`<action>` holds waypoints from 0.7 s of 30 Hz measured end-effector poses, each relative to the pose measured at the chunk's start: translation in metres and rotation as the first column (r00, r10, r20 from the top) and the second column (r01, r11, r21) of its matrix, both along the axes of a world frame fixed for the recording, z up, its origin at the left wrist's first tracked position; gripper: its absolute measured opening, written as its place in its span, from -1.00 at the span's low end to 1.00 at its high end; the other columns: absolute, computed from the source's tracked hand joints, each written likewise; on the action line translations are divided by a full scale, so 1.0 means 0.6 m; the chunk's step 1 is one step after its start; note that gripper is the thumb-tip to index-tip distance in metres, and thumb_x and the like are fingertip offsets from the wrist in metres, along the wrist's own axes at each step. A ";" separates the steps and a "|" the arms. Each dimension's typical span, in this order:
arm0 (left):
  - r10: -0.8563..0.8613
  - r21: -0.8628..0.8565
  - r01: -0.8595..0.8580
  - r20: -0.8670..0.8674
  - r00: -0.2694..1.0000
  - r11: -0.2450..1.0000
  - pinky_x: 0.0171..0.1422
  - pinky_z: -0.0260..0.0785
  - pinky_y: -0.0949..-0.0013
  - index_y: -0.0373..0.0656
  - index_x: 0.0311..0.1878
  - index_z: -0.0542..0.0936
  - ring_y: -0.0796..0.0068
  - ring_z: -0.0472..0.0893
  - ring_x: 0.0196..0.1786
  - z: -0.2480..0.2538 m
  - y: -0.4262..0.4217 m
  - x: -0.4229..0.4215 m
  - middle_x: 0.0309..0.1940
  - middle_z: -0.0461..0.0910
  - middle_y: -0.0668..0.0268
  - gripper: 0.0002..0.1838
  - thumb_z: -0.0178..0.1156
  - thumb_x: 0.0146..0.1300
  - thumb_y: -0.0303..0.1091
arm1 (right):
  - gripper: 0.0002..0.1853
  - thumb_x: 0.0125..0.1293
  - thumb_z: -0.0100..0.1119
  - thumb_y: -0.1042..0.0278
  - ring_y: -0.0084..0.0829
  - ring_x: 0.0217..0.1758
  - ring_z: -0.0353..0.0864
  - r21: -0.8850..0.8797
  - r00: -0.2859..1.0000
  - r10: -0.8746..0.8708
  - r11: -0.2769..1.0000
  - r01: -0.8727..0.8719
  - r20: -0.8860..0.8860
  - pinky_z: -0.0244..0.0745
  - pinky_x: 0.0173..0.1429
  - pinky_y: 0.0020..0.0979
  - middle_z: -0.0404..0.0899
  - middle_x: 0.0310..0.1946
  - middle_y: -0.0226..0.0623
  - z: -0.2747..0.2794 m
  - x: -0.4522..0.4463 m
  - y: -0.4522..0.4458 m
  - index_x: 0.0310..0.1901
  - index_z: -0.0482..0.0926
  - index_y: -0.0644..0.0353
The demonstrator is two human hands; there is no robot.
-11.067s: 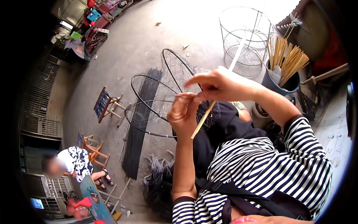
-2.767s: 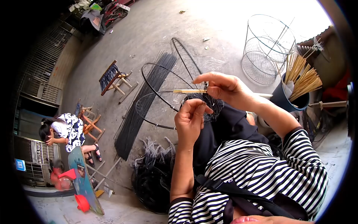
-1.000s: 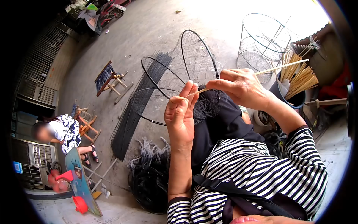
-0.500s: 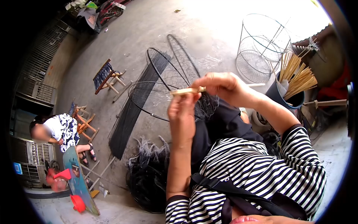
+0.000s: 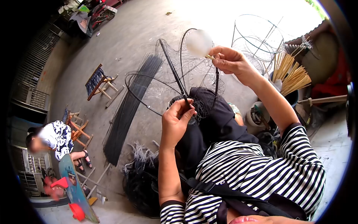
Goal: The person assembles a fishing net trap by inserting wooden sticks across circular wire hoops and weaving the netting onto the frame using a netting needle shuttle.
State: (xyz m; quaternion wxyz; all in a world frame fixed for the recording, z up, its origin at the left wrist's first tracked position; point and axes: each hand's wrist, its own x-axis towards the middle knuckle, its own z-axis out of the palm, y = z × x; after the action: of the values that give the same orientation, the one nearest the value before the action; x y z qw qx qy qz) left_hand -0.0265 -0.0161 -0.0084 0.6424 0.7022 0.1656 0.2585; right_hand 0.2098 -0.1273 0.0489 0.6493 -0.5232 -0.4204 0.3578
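My left hand (image 5: pixel 177 121) is closed around the black rim of a hoop on a wire-mesh net cage (image 5: pixel 182 76). My right hand (image 5: pixel 233 63) is raised further forward, pinching a thin yellowish tool (image 5: pixel 210 57) that looks like bamboo or wood. A pale, blurred round patch hides the tool's far end. The cage's black hoops stand over my lap, with fine dark netting bunched between my knees.
A long bundle of black rods (image 5: pixel 132 108) lies on the floor. At right stand a bucket of bamboo sticks (image 5: pixel 292 76), a white pail (image 5: pixel 257 115) and another wire cage (image 5: pixel 257 33). Left are a folding stool (image 5: pixel 99 82), a seated person (image 5: pixel 57 138) and a blue board (image 5: pixel 76 186).
My hands have parted. The left has come down onto the cage's hoop, while the right has moved up and forward with the yellowish tool. The cage's hoops have shifted.
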 end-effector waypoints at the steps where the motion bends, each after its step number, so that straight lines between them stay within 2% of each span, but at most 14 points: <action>1: 0.045 0.075 -0.043 -0.031 0.998 0.996 -0.17 0.43 0.58 -0.35 -0.07 0.54 0.59 0.59 -0.28 0.004 -0.001 -0.002 -0.28 0.59 0.32 -0.83 0.20 0.29 -0.55 | -0.74 0.31 0.24 0.35 -0.79 -0.46 0.27 0.016 0.995 -0.028 1.000 0.027 0.097 0.18 -0.39 -0.64 0.43 -0.50 -0.68 -0.004 0.002 0.000 0.03 0.62 0.06; 3: 0.123 0.212 -0.106 -0.068 0.990 0.972 -0.19 0.42 0.58 -0.34 -0.08 0.55 0.60 0.59 -0.31 0.008 -0.002 -0.005 -0.29 0.60 0.32 -0.84 0.20 0.29 -0.55 | -0.73 0.33 0.24 0.38 -0.76 -0.38 0.34 0.056 0.955 -0.086 0.996 0.073 0.285 0.28 -0.31 -0.64 0.51 -0.39 -0.59 -0.013 0.007 -0.001 0.05 0.60 0.15; 6: 0.215 0.408 -0.165 -0.080 0.973 0.898 -0.20 0.43 0.58 -0.34 -0.09 0.55 0.60 0.60 -0.33 0.007 0.000 -0.016 -0.28 0.62 0.29 -0.85 0.19 0.29 -0.55 | -0.71 0.33 0.21 0.43 -0.73 -0.25 0.42 -0.098 0.899 -0.028 0.992 0.078 0.438 0.38 -0.15 -0.61 0.58 -0.26 -0.56 0.004 -0.001 -0.016 0.08 0.58 0.18; 8: 0.274 0.566 -0.196 -0.054 0.960 0.801 -0.17 0.44 0.56 -0.34 -0.08 0.54 0.58 0.60 -0.30 -0.002 0.002 -0.017 -0.27 0.62 0.25 -0.86 0.16 0.31 -0.55 | -0.74 0.32 0.19 0.45 -0.72 -0.26 0.46 -0.047 0.862 -0.055 0.995 0.091 0.504 0.41 -0.18 -0.58 0.61 -0.27 -0.49 0.005 -0.017 -0.018 0.04 0.59 0.18; 10: 0.285 0.354 -0.325 0.163 0.945 0.877 -0.15 0.45 0.51 -0.31 -0.10 0.51 0.54 0.60 -0.26 -0.015 -0.003 0.004 -0.26 0.62 0.19 -0.89 0.12 0.35 -0.53 | -0.76 0.32 0.20 0.45 -0.70 -0.29 0.48 -0.021 0.811 -0.047 0.997 0.073 0.583 0.42 -0.21 -0.56 0.60 -0.30 -0.45 0.014 -0.026 -0.026 0.02 0.61 0.16; 11: 0.300 0.234 -0.364 0.269 0.915 0.902 -0.13 0.45 0.49 -0.30 -0.10 0.50 0.52 0.60 -0.25 -0.019 -0.008 0.019 -0.26 0.62 0.17 -0.90 0.10 0.36 -0.52 | -0.74 0.28 0.20 0.47 -0.55 -0.28 0.61 0.035 0.721 -0.066 0.998 0.059 0.690 0.54 -0.17 -0.43 0.64 -0.26 -0.39 0.018 -0.028 -0.026 0.00 0.62 0.06; 12: 0.251 -0.115 -0.226 0.310 0.917 0.967 -0.15 0.46 0.39 -0.24 -0.14 0.45 0.47 0.58 -0.29 -0.016 -0.015 0.032 -0.34 0.58 0.16 -0.92 -0.01 0.43 -0.45 | -0.73 0.26 0.21 0.47 -0.50 -0.30 0.62 0.061 0.662 -0.086 0.996 0.060 0.745 0.54 -0.20 -0.42 0.63 -0.30 -0.38 0.018 -0.029 -0.028 0.00 0.62 0.05; 13: 0.233 -0.400 -0.095 0.312 0.921 0.912 -0.21 0.44 0.39 -0.22 -0.16 0.44 0.48 0.54 -0.36 -0.017 -0.024 0.035 -0.39 0.55 0.22 -0.91 -0.04 0.44 -0.43 | -0.73 0.25 0.22 0.48 -0.45 -0.32 0.62 0.088 0.597 -0.106 0.994 0.059 0.795 0.54 -0.23 -0.40 0.61 -0.33 -0.36 0.016 -0.028 -0.029 0.00 0.63 0.04; 14: 0.214 -0.642 0.048 0.323 0.922 0.765 -0.27 0.41 0.38 -0.19 -0.18 0.43 0.49 0.50 -0.44 -0.018 -0.031 0.037 -0.45 0.52 0.27 -0.89 -0.07 0.45 -0.41 | -0.72 0.23 0.23 0.48 -0.40 -0.34 0.63 0.118 0.525 -0.131 0.991 0.058 0.841 0.55 -0.26 -0.39 0.59 -0.37 -0.34 0.015 -0.027 -0.030 -0.01 0.63 0.03; 16: 0.202 -0.665 0.120 0.386 0.900 0.737 -0.47 0.10 0.52 -0.14 -0.21 0.44 0.64 0.19 -0.61 -0.007 -0.030 0.047 -0.57 0.33 0.44 -0.86 -0.09 0.45 -0.36 | -0.71 0.21 0.24 0.48 -0.35 -0.40 0.61 0.158 0.471 -0.179 0.984 0.084 0.864 0.53 -0.34 -0.38 0.54 -0.44 -0.34 0.010 -0.023 -0.030 -0.02 0.64 0.01; 18: 0.263 -0.659 0.085 0.411 0.873 0.747 -0.50 0.00 0.54 -0.12 -0.22 0.45 0.67 0.12 -0.62 0.031 -0.018 0.059 -0.59 0.25 0.47 -0.84 -0.10 0.46 -0.34 | -0.72 0.22 0.24 0.47 -0.37 -0.42 0.60 0.166 0.416 -0.197 0.980 0.110 0.888 0.52 -0.36 -0.38 0.55 -0.44 -0.35 0.005 -0.021 -0.031 -0.03 0.64 0.01; 19: 0.233 -0.637 0.119 0.440 0.867 0.761 -0.51 -0.03 0.53 -0.12 -0.22 0.46 0.67 0.10 -0.62 0.059 -0.015 0.062 -0.59 0.22 0.48 -0.83 -0.10 0.47 -0.31 | -0.73 0.22 0.24 0.46 -0.37 -0.47 0.57 0.234 0.431 -0.253 0.967 0.098 0.866 0.50 -0.39 -0.37 0.53 -0.47 -0.36 0.009 -0.023 -0.027 -0.03 0.64 -0.01; 20: 0.194 -0.602 0.133 0.448 0.873 0.788 -0.50 -0.03 0.52 -0.14 -0.18 0.46 0.67 0.10 -0.61 0.079 -0.013 0.062 -0.59 0.21 0.48 -0.76 -0.10 0.49 -0.20 | -0.73 0.22 0.24 0.46 -0.37 -0.48 0.56 0.257 0.436 -0.284 0.959 0.122 0.854 0.50 -0.39 -0.37 0.52 -0.48 -0.36 0.015 -0.025 -0.023 -0.03 0.64 -0.02; 21: 0.213 -0.643 0.126 0.423 0.881 0.756 -0.49 -0.02 0.52 -0.16 -0.15 0.47 0.66 0.11 -0.61 0.089 -0.013 0.066 -0.58 0.21 0.48 -0.70 -0.10 0.48 -0.12 | -0.73 0.23 0.24 0.45 -0.37 -0.48 0.56 0.278 0.443 -0.313 0.950 0.144 0.840 0.49 -0.39 -0.37 0.51 -0.49 -0.36 0.022 -0.029 -0.020 -0.03 0.64 -0.03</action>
State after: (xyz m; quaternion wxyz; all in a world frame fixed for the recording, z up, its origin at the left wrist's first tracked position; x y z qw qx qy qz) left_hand 0.0128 -0.0237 0.0450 0.8601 0.3447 0.1009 0.3623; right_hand 0.1926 -0.1392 0.0619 0.4263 -0.6279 -0.6453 -0.0869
